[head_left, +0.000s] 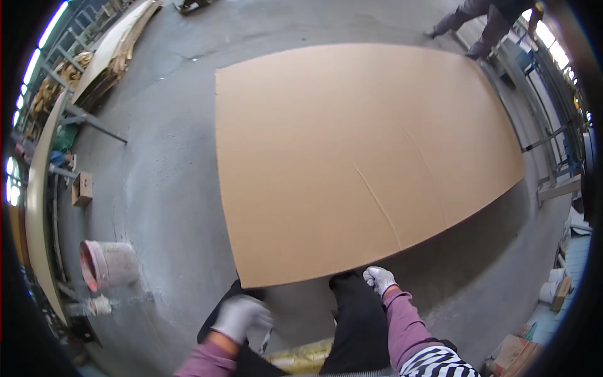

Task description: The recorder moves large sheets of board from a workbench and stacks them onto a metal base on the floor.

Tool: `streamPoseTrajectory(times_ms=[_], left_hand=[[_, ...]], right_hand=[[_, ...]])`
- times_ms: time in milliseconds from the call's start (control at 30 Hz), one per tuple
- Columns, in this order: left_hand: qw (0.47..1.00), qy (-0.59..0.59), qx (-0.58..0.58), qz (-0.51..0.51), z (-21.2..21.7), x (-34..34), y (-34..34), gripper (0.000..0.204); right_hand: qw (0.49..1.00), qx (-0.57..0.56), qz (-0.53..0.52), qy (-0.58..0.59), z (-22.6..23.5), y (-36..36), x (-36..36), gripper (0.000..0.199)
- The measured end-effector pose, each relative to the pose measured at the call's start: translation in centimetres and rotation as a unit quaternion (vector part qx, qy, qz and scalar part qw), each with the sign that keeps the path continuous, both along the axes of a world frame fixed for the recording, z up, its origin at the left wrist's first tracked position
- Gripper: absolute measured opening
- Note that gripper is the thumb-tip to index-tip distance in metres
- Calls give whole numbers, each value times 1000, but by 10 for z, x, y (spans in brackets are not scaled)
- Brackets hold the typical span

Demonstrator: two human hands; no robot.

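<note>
Head view: a large brown board lies over the grey concrete floor and fills the middle of the picture, its near edge running from about 7 o'clock to 4 o'clock. Faint crease lines cross its surface toward the right. The shadow under its right-hand part suggests that side stands clear of the floor, though I cannot be sure.

The right hand, in a pale glove, is at the near edge around 6 o'clock, fingers curled against or just under the edge; whether they truly grip it I cannot tell. The left hand, also gloved, is blurred and sits lower, apart from the board, fingers loosely bent and holding nothing that shows.

By its look the board is thin for its span: probably light but floppy, apt to bow, fold along the creases or catch air. The edges look like the only hold; two hands set wide apart along the near edge would steady it best, and gloves help against a sharp rim.

A pink bucket stands at 8 o'clock, a small box at 9 o'clock. Another person's legs show at 1 o'clock, beyond the far corner.
</note>
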State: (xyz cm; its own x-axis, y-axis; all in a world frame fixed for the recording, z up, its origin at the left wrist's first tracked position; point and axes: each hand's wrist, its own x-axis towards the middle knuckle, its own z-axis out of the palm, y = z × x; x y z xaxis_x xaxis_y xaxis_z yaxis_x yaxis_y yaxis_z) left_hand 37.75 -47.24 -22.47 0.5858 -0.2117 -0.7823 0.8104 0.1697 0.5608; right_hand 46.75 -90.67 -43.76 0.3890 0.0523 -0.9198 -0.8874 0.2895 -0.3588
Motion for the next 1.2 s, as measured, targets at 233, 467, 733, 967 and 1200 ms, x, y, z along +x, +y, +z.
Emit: streamPoseTrajectory(times_ms=[233, 467, 733, 967, 1200], left_hand=[[920, 231, -125, 290, -263, -5, -156, 39], [930, 167, -119, 307, -326, -15, -162, 43], [803, 151, -53, 574, -288, 21, -47, 52], [773, 90, 138, 613, -156, 63, 59, 49], [855, 105, 258, 437, -191, 25, 22, 47]], right_hand=[[930, 167, -310, -102, -63, -18, 47, 66], [965, 66, -245, -73, -150, -68, 15, 74], [951, -95, -294, 3, -110, -60, 36, 72], [981, -139, -135, 13, -5, -82, 114, 52], [951, -140, -241, -134, -46, -105, 103, 49]])
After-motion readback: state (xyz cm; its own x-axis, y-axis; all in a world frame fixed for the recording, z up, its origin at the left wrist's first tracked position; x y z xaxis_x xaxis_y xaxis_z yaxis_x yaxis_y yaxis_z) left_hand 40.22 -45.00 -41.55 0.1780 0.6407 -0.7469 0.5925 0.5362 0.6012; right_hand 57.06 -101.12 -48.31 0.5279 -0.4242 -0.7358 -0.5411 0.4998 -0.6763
